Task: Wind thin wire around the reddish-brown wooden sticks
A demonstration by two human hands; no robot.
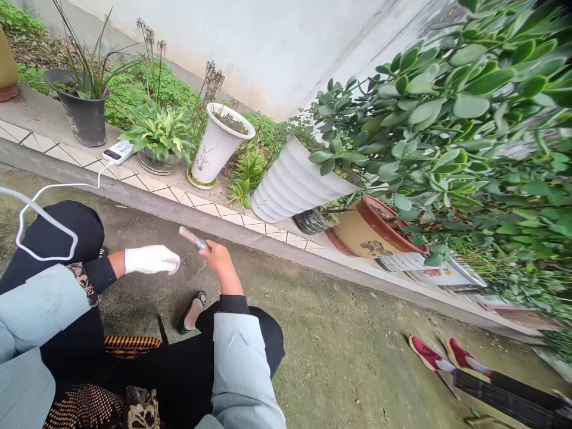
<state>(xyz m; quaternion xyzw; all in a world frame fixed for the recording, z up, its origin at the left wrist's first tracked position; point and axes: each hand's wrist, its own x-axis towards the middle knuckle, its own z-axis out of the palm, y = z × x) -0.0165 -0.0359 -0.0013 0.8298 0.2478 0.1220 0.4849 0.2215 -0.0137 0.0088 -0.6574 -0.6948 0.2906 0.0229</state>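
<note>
Above the concrete ground (322,345), the bare right hand (218,262) clasps a short rod (188,235), its long axis slanting outward and leftward, while the gloved left hand (152,260) hangs curled just beside, whether pinching anything I cannot tell.

I see the glove (149,260) as plain white, the handle (192,238) pinkish-tan and grey, the sleeve (243,363) pinstriped pale blue, the shoes (424,353) red.
</note>
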